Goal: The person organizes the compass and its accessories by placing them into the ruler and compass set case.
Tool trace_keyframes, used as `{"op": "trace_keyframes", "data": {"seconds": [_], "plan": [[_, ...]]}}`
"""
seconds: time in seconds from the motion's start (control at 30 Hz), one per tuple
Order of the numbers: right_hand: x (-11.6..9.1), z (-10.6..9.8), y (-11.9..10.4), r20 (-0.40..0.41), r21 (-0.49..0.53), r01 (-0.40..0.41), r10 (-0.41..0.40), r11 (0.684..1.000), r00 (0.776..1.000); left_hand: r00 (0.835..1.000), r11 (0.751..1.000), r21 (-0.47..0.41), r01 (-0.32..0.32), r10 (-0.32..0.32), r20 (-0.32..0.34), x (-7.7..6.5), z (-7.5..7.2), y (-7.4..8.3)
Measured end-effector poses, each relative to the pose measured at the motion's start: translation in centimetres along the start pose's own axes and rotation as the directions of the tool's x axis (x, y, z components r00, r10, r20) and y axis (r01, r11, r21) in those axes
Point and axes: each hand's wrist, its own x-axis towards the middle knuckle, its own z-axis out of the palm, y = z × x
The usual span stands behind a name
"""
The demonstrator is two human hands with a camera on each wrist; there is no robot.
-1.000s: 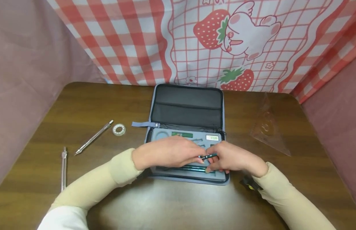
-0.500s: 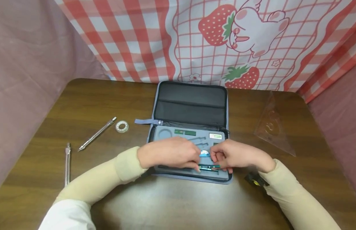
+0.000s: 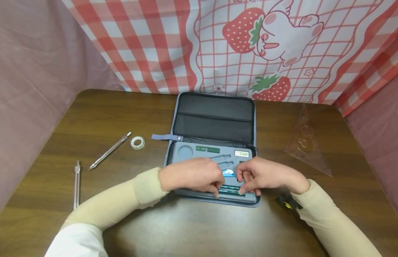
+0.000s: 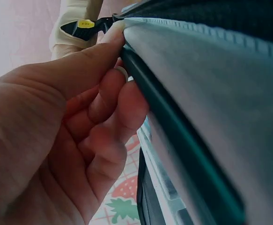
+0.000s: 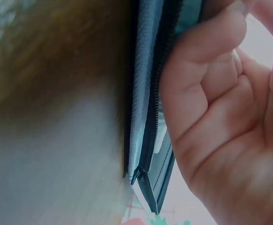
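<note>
Left sleeve (image 3: 118, 198): pale cream-yellow fabric, lightly wrinkled, ending in a broad, band-like cuff (image 3: 150, 187); white garment (image 3: 78, 241) visible on the upper arm. Right sleeve (image 3: 335, 217): matching pale fabric, creased. Black fitting (image 4: 82, 32) at right wrist: ribbed, tapered at one end, yellow label (image 4: 85, 23) with dark marking, illegible. Left grip (image 3: 194, 175) and right grip (image 3: 266, 175): bare

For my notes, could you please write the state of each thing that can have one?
Case: unzipped, open
Strap: unfastened, stretched left
Pencils: in the case, partly hidden
White block: in the case
Green piece: in the case
Blue piece: partly hidden
Ring: lying flat
Metal tools: both lying flat
Set square: lying flat
Left hand: at the pencils, grip unclear
Right hand: at the pencils, grip unclear
</note>
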Motion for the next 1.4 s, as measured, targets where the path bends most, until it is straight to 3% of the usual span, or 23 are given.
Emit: {"op": "trace_keyframes", "data": {"seconds": [0.3,0.53,0.93,1.27,1.4], "plan": [[0.1,0.2,-0.4,-0.028,-0.055,-0.005,0.004,0.998,1.000,1.000,0.998,-0.064,0.018,-0.016,0.024,0.1,0.1,-0.2],[0.1,0.5,-0.7,-0.053,-0.087,-0.029,0.025,0.996,0.998,0.999,0.998,-0.048,0.030,-0.029,0.035,0.1,0.1,-0.1],[0.3,0.7,-0.4,-0.066,-0.076,-0.019,0.014,0.997,0.998,0.975,0.977,0.042,0.211,-0.214,0.061,-0.4,-0.1,-0.6],[0.3,0.7,-0.6,-0.085,-0.108,-0.024,0.015,0.994,0.996,0.969,0.974,0.048,0.223,-0.227,0.095,-0.8,-0.5,-0.8],[0.5,0.6,-0.7,-0.087,-0.117,-0.014,0.004,0.993,0.996,0.968,0.975,0.022,0.223,-0.224,0.114,-1.6,-1.5,-0.9]]}}
